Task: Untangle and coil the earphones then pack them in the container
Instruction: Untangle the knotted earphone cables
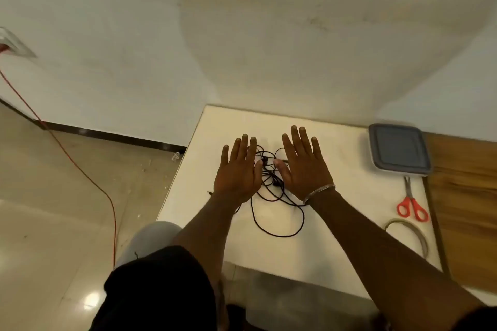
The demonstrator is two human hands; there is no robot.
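Item 1. Smooth, flat white table top (336, 223), rectangular with square edges; carries everything listed below.

Item 2. Thin black rubbery earphones (270, 172), one knotted tangle of cord at the middle of the table. A single wide loop trails out of it towards the near edge. Small black earbud pieces sit inside the knot.

Item 3. My left hand (238, 173), palm down, fingers straight and slightly fanned, gripping nothing. It lies just left of the tangle, thumb beside the cord.

Item 4. My right hand (304, 166), palm down, fingers straight and spread, gripping nothing. It lies just right of the tangle, with cord running under the wrist. I cannot tell whether either palm presses the table. A thin silver metal bangle (320, 192) circles this wrist.

Item 5. Square plastic container with rounded corners and a grey lid (399, 149), lid on, at the far right corner.

Item 6. Steel scissors with red plastic loop handles (409, 191), along the right edge, just nearer than the container, blades pointing at it.

Item 7. Thin flat ring of tape (419, 232), near the right edge, nearer than the scissors.

Item 8. Brown wood-grain surface (465, 196), adjoining the right edge.
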